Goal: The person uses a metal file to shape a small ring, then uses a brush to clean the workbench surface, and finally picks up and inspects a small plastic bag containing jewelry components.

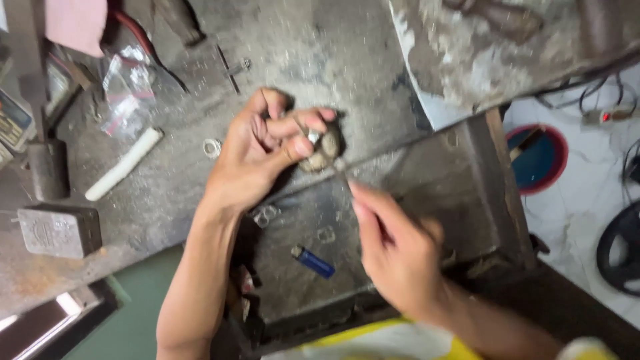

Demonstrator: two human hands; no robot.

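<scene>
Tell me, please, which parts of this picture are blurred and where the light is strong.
Head view: the right hand and the thin tool it holds are motion-blurred; the left hand and its small metal part are slightly soft; the white floor at right is brightest; the bench is evenly lit, with no glare.

The workbench (313,47) is open through its middle and far part. Along its left edge stand a metal block (59,230), a white tube (124,164) and a plastic bag (127,87). A blue lighter (313,261) lies in the open drawer (413,193) below.
</scene>
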